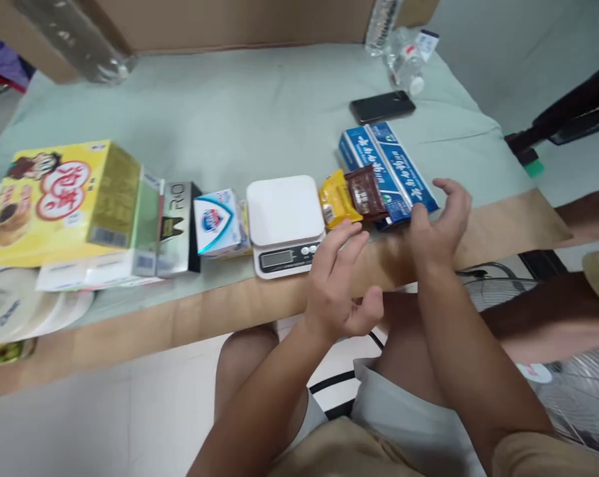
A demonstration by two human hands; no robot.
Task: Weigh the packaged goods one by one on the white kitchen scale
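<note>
My left hand [340,281] hovers at the table's front edge, just right of a white digital scale [285,209]. Its fingers are stretched, the thumb stands apart, and nothing is in it. With thumb and fingers spread, my right hand [441,225] is by the near end of two blue toothpaste boxes [386,169] lying side by side; whether it touches them I cannot tell. A yellow packet [338,199] and a brown packet [366,192] lie between the scale and the boxes, the brown one partly over a box. The scale's plate bears nothing.
Left of the scale stand a white-and-blue soap box [217,222], a grey-black box [177,225] and a large yellow snack box [51,202]. White round lids [11,308] overlap the front edge. Behind are a phone [383,106] and plastic bottle [406,66]. A fan [572,404] stands right.
</note>
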